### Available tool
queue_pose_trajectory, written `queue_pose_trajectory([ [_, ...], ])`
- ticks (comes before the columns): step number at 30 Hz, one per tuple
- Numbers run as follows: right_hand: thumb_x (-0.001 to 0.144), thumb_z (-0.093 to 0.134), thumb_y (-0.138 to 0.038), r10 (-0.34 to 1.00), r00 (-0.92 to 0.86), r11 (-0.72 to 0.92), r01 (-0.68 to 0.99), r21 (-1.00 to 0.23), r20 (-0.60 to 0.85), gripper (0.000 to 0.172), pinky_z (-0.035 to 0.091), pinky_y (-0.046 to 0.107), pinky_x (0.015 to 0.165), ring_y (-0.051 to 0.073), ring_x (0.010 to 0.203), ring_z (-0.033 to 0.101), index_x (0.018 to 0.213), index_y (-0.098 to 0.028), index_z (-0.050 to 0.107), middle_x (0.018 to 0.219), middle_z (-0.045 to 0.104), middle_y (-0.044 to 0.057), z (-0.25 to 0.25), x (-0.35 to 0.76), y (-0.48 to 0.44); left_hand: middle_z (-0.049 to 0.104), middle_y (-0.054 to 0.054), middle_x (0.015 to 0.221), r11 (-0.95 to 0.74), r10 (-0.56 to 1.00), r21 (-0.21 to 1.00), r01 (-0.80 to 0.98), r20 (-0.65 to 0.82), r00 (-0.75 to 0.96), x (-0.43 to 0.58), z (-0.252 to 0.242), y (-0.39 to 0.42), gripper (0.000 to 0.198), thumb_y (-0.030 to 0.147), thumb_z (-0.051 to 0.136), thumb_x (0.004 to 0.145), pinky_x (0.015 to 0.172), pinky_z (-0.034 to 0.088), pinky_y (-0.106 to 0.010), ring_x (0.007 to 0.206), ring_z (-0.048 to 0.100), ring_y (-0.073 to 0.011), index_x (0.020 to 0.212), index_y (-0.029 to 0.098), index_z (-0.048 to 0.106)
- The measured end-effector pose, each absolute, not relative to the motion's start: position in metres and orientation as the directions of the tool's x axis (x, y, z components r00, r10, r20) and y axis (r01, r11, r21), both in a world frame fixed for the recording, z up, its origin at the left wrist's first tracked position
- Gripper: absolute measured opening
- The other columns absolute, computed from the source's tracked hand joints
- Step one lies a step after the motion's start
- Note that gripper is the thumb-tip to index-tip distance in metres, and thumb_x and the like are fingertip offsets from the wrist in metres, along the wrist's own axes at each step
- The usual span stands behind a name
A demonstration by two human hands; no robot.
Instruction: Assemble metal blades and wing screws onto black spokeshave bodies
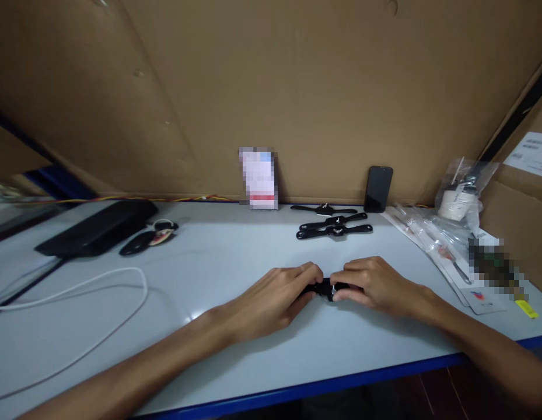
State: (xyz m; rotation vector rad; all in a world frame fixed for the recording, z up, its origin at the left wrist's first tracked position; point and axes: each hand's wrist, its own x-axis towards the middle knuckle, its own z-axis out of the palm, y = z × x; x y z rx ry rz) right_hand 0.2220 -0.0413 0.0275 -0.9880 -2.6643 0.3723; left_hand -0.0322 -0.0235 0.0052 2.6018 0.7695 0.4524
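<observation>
Between my two hands, just over the white tabletop [271,356], is a black smartwatch [325,287] with a dark strap. My left hand [292,291] pinches its left side, fingers curled over the strap. At the other side, my right hand [369,284] grips the strap close to the watch body, thumb underneath. Much of the watch is covered by my fingers. Beyond my hands, a few similar black watches lie flat in a loose stack: a rear watch [324,210], a middle watch [332,221] and a front watch [334,232].
A phone [378,189] leans on the cardboard wall [209,99]. To the right lie plastic-wrapped packets [446,256] and a bagged white roll [457,201]. Leftward are a black case [98,228], a key fob [137,242] and a white cable [139,291]. A blue edge [297,382] borders the table.
</observation>
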Motion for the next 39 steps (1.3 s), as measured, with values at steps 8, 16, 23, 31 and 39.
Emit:
queue_pose_trajectory([
  [8, 0.103, 0.063, -0.034, 0.675, -0.721, 0.721, 0.599, -0.347, 0.159, 0.019, 0.043, 0.028, 0.068, 0.016, 0.073, 0.062, 0.105, -0.020, 0.076, 0.085, 0.071, 0.003, 0.0272, 0.2220, -0.0422, 0.069, -0.006, 0.100, -0.778, 0.569, 0.447, 0.441, 0.204, 0.797, -0.0311, 0.0059, -0.0233, 0.015, 0.019, 0.040, 0.101, 0.065, 0.049, -0.032, 0.078, 0.067, -0.0198, 0.111, 0.021, 0.051],
  [16, 0.102, 0.064, -0.034, 0.691, -0.709, 0.702, 0.612, -0.363, 0.142, 0.018, 0.044, 0.029, 0.070, 0.016, 0.075, 0.064, 0.108, -0.021, 0.076, 0.088, 0.073, 0.004, 0.0266, 0.2221, -0.0428, 0.069, -0.006, 0.099, -0.782, 0.562, 0.452, 0.430, 0.212, 0.800, -0.0318, 0.0065, -0.0238, 0.014, 0.018, 0.041, 0.100, 0.066, 0.051, -0.032, 0.078, 0.068, -0.0199, 0.110, 0.021, 0.050],
  [23, 0.103, 0.064, -0.035, 0.690, -0.709, 0.702, 0.606, -0.375, 0.145, 0.019, 0.044, 0.028, 0.070, 0.017, 0.075, 0.065, 0.108, -0.021, 0.075, 0.088, 0.074, 0.003, 0.0245, 0.2226, -0.0421, 0.068, -0.005, 0.099, -0.785, 0.563, 0.438, 0.438, 0.208, 0.800, -0.0319, 0.0056, -0.0230, 0.014, 0.018, 0.041, 0.099, 0.065, 0.050, -0.033, 0.077, 0.067, -0.0201, 0.110, 0.021, 0.050],
  [31, 0.101, 0.065, -0.033, 0.722, -0.683, 0.667, 0.643, -0.375, 0.114, 0.023, 0.042, 0.028, 0.067, 0.017, 0.071, 0.064, 0.119, -0.020, 0.068, 0.085, 0.073, 0.003, 0.0271, 0.2209, -0.0441, 0.069, -0.006, 0.099, -0.793, 0.559, 0.428, 0.434, 0.224, 0.799, -0.0321, 0.0065, -0.0240, 0.014, 0.017, 0.042, 0.099, 0.065, 0.050, -0.032, 0.076, 0.068, -0.0200, 0.110, 0.021, 0.050],
  [39, 0.102, 0.063, -0.030, 0.715, -0.687, 0.669, 0.621, -0.409, 0.127, 0.030, 0.045, 0.029, 0.071, 0.018, 0.076, 0.067, 0.129, -0.019, 0.065, 0.090, 0.076, 0.005, 0.0215, 0.2207, -0.0440, 0.069, -0.006, 0.100, -0.788, 0.558, 0.434, 0.436, 0.208, 0.803, -0.0332, 0.0061, -0.0237, 0.013, 0.017, 0.040, 0.100, 0.065, 0.049, -0.032, 0.077, 0.068, -0.0205, 0.109, 0.021, 0.049],
])
